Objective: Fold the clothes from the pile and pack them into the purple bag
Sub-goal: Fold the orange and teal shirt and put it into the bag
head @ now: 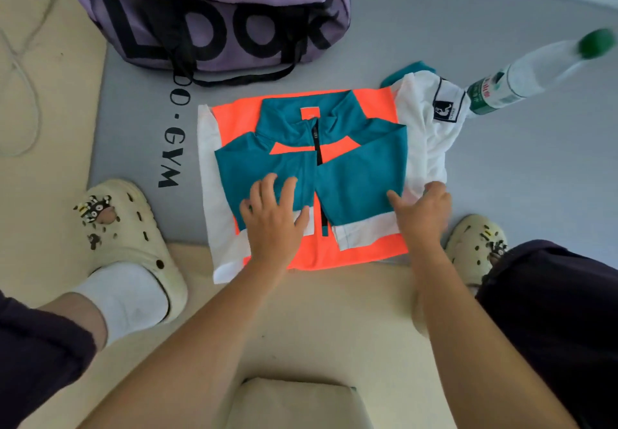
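Two sleeves of the jacket (311, 167) are already laid across its front, so it lies as a flat block on the grey mat (501, 174). It is teal, orange and white. The collar end points away from the person, toward the purple bag (214, 37), and the bottom hem is the end nearest the person. The black zip runs along that same line, from near to far, so that is the long way of the jacket.

The left hand (272, 219) rests flat on the teal sleeve, a bit left of the zip, with its fingers spread wide and holding nothing. The right hand (423, 209) sits at the right edge of the jacket, where the teal meets the white. Its fingers look loose and it seems to just touch the cloth, but that hand is a little blurry, so I am not sure it is not pinching the edge.

Both hands are at the near end, about level, one on each side of the zip. I think the next fold should lift the hem up and away, toward the collar and the bag.

More white cloth (431, 117) lies bunched at the jacket's far right corner. A clear bottle (521, 77) with a green cap lies just beside it. Something yellow shows inside the bag. The person's pale clogs sit on each side.
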A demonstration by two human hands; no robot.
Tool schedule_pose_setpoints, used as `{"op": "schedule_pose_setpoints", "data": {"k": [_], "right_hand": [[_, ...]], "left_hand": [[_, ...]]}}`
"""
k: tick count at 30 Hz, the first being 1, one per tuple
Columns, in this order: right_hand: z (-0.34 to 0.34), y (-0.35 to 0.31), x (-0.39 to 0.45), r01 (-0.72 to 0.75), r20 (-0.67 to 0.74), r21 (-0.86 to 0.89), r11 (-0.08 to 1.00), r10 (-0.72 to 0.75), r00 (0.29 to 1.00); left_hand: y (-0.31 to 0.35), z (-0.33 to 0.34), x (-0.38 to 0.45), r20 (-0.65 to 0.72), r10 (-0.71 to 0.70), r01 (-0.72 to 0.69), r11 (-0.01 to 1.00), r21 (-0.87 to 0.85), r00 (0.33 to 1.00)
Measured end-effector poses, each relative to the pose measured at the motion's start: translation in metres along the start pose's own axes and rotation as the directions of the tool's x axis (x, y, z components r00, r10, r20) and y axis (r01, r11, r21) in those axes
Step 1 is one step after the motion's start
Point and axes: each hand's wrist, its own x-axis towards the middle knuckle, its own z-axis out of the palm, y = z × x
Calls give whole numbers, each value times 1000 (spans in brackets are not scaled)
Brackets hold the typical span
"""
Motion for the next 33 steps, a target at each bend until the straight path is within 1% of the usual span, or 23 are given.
{"op": "schedule_pose_setpoints", "data": {"k": [2,4,7,10,11,13,14,15,17,19,21,23,24,25,26,27,28,29,30,32,33], "right_hand": [[-5,18,7,-125,101,-96,987,135,986],[-7,33,11,-168,169,-128,977,188,967],[-6,47,15,-109,298,-34,993,114,948],[-7,57,13,-78,402,-7,997,74,913],[-9,60,12,-82,464,-6,997,75,883],[-15,67,12,-91,597,-37,995,95,797],[-18,70,12,-90,622,-53,995,104,776],[-21,73,14,-89,612,-51,995,102,784],[-23,73,18,-74,511,-5,997,66,857],[-22,67,20,-87,407,102,991,39,913],[-18,56,21,-142,368,208,968,57,928],[-14,47,18,-156,334,239,958,69,940],[-12,44,16,-115,274,201,973,57,960],[-11,41,13,-28,173,127,992,6,985],[-9,39,9,91,66,52,994,-95,993],[-8,34,4,223,-18,16,975,-223,975],[-7,25,-1,350,-59,23,936,-348,935],[-5,13,-4,456,-57,55,888,-453,890],[-2,-1,-6,531,-24,93,842,-531,847],[4,-30,-4,616,97,139,775,-630,771],[7,-42,-3,655,171,136,744,-668,724]], "left_hand": [[15,15,-13,106,-64,57,996,68,992],[19,28,-19,164,-78,63,993,96,983],[4,38,-13,183,-16,-5,993,114,983],[-20,40,-2,211,66,-104,980,173,975],[-26,39,1,222,88,-130,974,185,971],[-32,36,9,240,118,-165,968,189,964],[-34,34,12,250,129,-178,967,184,960],[-33,32,14,259,139,-188,966,176,956],[-28,27,11,266,143,-189,970,155,953],[-17,24,3,254,138,-179,973,144,957],[-6,21,-7,231,109,-144,980,140,967],[1,17,-14,154,60,-78,991,110,986],[3,15,-15,104,37,-47,994,94,994],[6,13,-16,63,23,-28,996,86,998],[7,10,-16,42,23,-26,997,76,999],[8,8,-15,52,32,-34,998,49,998],[8,7,-13,85,28,-29,1000,9,996],[9,6,-10,131,0,4,1000,-31,991],[10,6,-6,179,-48,60,996,-60,983],[13,6,4,246,-151,176,981,-83,958],[15,7,8,270,-174,201,976,-78,947]]}}
